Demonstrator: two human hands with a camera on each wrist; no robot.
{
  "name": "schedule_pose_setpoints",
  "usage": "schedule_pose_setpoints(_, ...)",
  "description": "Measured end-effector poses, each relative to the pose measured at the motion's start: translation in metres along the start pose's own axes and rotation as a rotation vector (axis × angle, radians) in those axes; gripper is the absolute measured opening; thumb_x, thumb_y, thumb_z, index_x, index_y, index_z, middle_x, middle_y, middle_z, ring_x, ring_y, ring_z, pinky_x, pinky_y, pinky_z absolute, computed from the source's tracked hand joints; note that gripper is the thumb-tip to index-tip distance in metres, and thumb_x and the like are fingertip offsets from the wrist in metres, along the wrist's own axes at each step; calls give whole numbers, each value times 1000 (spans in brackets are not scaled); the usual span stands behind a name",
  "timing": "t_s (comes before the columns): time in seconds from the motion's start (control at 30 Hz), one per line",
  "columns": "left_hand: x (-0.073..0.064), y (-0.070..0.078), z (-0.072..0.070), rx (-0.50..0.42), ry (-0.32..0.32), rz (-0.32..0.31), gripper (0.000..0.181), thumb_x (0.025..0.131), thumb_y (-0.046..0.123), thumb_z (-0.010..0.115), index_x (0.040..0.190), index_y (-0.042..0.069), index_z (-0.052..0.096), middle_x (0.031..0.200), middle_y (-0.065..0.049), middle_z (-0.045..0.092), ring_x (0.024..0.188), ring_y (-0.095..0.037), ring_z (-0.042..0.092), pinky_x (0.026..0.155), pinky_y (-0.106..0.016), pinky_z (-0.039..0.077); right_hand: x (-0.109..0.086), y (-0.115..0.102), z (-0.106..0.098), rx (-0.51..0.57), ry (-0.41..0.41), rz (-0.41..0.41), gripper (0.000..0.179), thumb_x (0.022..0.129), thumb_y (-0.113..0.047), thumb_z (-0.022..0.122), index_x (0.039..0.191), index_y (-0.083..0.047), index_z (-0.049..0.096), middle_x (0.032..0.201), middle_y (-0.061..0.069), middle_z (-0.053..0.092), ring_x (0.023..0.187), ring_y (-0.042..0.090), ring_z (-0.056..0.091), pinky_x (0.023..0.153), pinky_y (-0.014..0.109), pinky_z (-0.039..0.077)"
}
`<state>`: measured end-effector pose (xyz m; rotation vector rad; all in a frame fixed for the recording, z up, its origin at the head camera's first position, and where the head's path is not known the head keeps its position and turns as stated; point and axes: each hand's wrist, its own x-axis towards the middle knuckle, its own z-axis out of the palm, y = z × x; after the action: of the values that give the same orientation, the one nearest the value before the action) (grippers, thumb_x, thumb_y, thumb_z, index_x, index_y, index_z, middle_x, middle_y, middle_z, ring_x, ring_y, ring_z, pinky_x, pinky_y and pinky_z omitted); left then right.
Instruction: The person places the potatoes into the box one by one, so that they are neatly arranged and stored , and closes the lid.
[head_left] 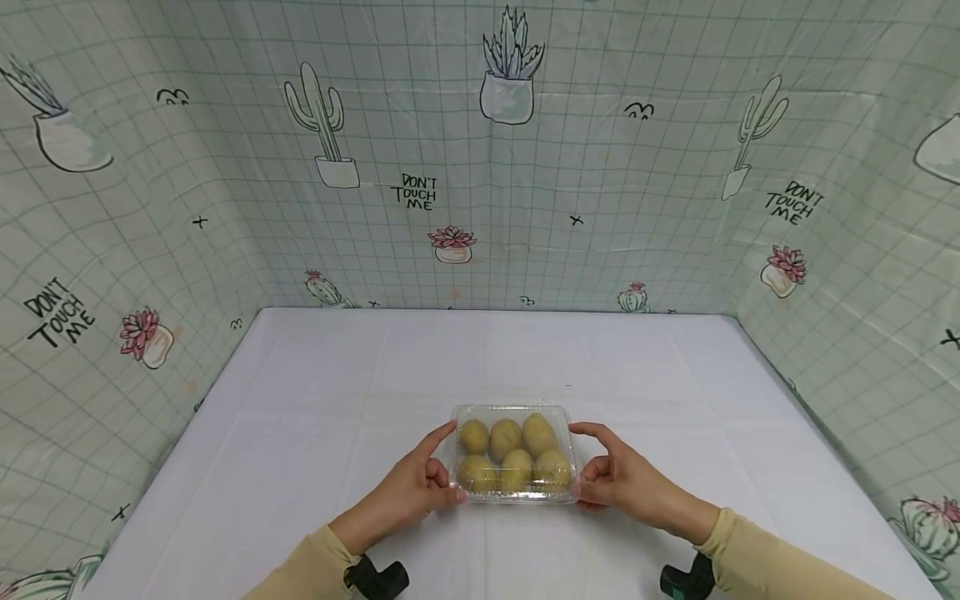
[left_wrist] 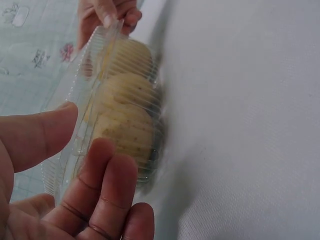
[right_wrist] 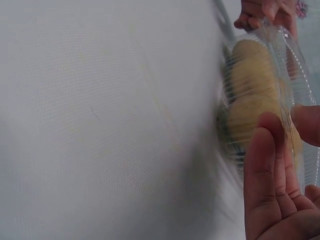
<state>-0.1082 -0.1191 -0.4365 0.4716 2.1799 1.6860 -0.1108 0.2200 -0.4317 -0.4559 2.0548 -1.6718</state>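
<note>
A clear plastic clamshell box [head_left: 513,497] with several yellowish potatoes [head_left: 506,439] inside lies near the front middle of the white table. My left hand [head_left: 408,492] holds its left side, index finger reaching to the back corner and thumb at the front corner. On the opposite side my right hand [head_left: 630,487] grips the box in the same way. In the right wrist view the thumb and fingertips [right_wrist: 270,123] close about the rim. The left wrist view has the thumb by the rim and other fingertips [left_wrist: 101,147] against the ribbed wall.
White cloth covers the table [head_left: 360,367]. A patterned curtain [head_left: 555,167] with printed cacti and words encloses the back and both sides. Black wrist devices [head_left: 378,579] show below both sleeves.
</note>
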Motion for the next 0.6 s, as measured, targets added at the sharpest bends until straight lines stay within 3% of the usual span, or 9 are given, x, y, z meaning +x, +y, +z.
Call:
schedule_pose_setpoints(0.2,0,-1,0,29,1,5,93,83,1,78,157,2,22,70,0,56,56,-7,45,51,-20,38,0,0,1,16,10,-14,84,89,2,71,153,1,15,82,13,61,79,25,70,73,38,59)
schedule_pose_setpoints(0.6,0,0,2,1,13,0,93,83,-3,76,157,2,20,69,-1,54,55,-9,44,50,-21,37,0,0,1,-8,13,0,84,90,0,71,153,0,16,83,13,61,79,25,69,73,36,59)
